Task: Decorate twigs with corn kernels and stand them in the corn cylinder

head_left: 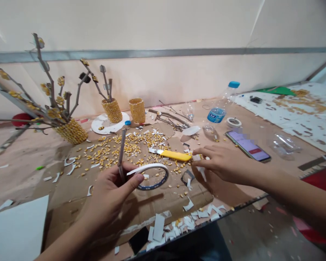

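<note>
At the far left of the surface (pixel 16 145), a white sheet (pixel 19 228) near the front and, farther back, a corn-covered vase (pixel 72 132) full of branching twigs, probably set there out of the forearms' way. Next, a left hand (pixel 107 188) clamped by thumb and fingers on both a roughly upright twig (pixel 121 152) and a narrow tape roll (pixel 153 187), over the cardboard (pixel 70 210); apparently held together to leave the other hand unburdened by either. Behind, a second corn vase (pixel 112 110) on a white disc (pixel 95 127), then a third (pixel 137 110) without twigs, seemingly kept near the wall, beyond the loose kernels (pixel 130 139). Among the kernels, a yellow cutter (pixel 176 156), blade out to the left, perhaps laid within easy reach. Along the front edge, paper scraps (pixel 186 224). Just right of the cutter, a white nozzle (pixel 202 172) pointing downward at the fingertips of the right hand (pixel 222 165), well apart from the left; firm grip or mere touch, impossible to tell. Farther right, a water bottle (pixel 216 114), white tape (pixel 233 122) and a phone (pixel 247 145), face up, presumably for viewing.
</note>
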`<state>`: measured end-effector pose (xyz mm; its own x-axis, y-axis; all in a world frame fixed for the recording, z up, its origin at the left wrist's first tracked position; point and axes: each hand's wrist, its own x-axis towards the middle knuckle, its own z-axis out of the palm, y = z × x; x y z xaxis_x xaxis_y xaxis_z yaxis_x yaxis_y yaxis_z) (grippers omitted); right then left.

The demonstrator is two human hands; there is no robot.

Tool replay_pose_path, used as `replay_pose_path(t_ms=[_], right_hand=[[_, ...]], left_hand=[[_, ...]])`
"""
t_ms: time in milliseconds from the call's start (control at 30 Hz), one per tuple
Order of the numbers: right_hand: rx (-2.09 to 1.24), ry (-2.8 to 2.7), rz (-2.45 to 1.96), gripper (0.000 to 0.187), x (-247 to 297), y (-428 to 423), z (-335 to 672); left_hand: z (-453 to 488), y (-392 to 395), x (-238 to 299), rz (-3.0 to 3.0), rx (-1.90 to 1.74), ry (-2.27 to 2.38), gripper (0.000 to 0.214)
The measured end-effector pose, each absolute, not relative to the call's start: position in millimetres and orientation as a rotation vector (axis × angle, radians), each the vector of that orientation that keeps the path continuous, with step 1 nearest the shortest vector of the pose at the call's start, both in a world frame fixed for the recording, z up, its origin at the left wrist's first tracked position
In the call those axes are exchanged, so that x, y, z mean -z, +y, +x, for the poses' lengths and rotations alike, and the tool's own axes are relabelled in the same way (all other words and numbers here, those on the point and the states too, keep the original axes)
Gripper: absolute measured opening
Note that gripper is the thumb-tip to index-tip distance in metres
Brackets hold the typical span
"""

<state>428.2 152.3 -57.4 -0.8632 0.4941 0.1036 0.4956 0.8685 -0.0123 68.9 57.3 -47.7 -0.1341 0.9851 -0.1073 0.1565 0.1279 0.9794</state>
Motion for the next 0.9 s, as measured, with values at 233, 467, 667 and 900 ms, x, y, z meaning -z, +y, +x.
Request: replay_pose_path(t_ms=[233, 467, 667, 900], right_hand=[[-0.160, -2.767, -0.765, 0.041, 80, 180, 443], [-0.617, -2.435, -1.052, 0.021, 75, 198, 442], [-0.675, -2.346, -1.177, 0.031, 77, 204, 434], [-0.698, -2.217, -1.318, 0.036, 85, 212, 437]], left_hand=[[72, 59, 45, 1.174, -1.153, 1.504, 0.035], [69, 62, 46, 1.176, -1.175, 1.491, 0.039], [66, 62, 50, 1.173, -1.191, 1.481, 0.037], [66, 61, 49, 1.181, -1.207, 1.490, 0.036]])
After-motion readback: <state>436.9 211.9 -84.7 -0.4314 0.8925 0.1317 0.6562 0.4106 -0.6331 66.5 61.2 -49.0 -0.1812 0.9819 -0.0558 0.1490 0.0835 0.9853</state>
